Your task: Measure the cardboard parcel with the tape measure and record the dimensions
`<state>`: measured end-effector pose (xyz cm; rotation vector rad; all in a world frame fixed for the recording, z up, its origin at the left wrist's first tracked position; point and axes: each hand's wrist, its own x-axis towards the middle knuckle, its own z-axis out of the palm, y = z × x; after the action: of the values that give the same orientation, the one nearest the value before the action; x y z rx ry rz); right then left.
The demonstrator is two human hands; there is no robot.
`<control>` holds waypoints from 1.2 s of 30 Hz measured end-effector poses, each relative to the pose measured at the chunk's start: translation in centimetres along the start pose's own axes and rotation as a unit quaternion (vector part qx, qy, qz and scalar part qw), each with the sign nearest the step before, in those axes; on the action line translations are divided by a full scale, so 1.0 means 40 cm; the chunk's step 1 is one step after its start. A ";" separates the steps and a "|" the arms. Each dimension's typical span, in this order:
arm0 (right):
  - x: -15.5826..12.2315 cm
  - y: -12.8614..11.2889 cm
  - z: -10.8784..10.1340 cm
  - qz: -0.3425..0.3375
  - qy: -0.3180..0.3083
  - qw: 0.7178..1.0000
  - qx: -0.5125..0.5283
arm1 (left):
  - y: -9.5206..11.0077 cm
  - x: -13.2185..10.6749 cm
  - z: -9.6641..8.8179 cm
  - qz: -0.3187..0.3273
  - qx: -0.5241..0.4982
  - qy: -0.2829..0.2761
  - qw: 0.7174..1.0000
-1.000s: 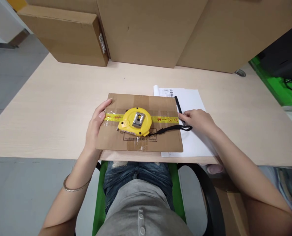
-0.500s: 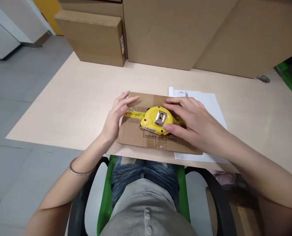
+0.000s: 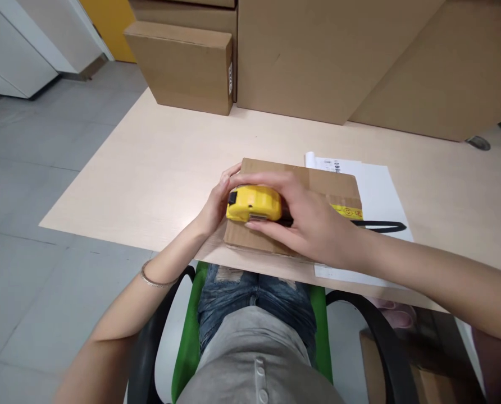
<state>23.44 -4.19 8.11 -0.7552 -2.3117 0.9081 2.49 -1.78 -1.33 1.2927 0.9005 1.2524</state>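
Note:
My right hand (image 3: 313, 221) is closed round a yellow tape measure (image 3: 254, 202), tilted on its edge above the left part of a small cardboard box (image 3: 318, 178). The tape measure's black strap (image 3: 381, 226) sticks out to the right under my wrist. Yellow printed tape (image 3: 349, 212) runs across the box near its right edge. My left hand (image 3: 213, 209) is curled against the box's left side, with its fingers close to the tape measure. Some of the left fingertips are hidden behind the right fingers and the tape measure.
White paper sheets (image 3: 387, 196) lie partly under the box on the pale table (image 3: 119, 179). A flat carton (image 3: 183, 73) and large cardboard boxes (image 3: 292, 56) stand along the back. A chair armrest (image 3: 372, 320) is below on the right.
My right hand has moved left and gripped the tape measure, which lay flat on the box and is now tilted up. My left hand has drawn in against the box's left side.

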 end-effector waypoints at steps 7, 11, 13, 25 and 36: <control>0.026 -0.011 -0.029 -0.039 -0.040 0.997 -0.051 | -0.029 0.011 -0.033 0.051 0.045 -0.038 0.997; -0.038 0.013 -0.075 0.005 -0.020 0.995 -0.094 | -0.011 0.016 -0.046 0.093 0.105 -0.102 0.985; -0.092 0.029 -0.115 0.035 -0.012 0.992 -0.117 | -0.004 0.016 -0.052 0.094 0.134 -0.123 0.979; -0.386 0.063 -0.244 0.203 0.133 0.962 -0.123 | -0.017 0.033 -0.103 0.095 0.165 -0.148 0.970; -0.415 0.067 -0.251 0.265 0.125 0.946 -0.138 | -0.001 0.029 -0.097 0.078 0.167 -0.137 0.973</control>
<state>42.36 -9.23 7.92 -1.5686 -2.0599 0.6498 -1.10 0.07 -1.68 1.7843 0.8439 1.0338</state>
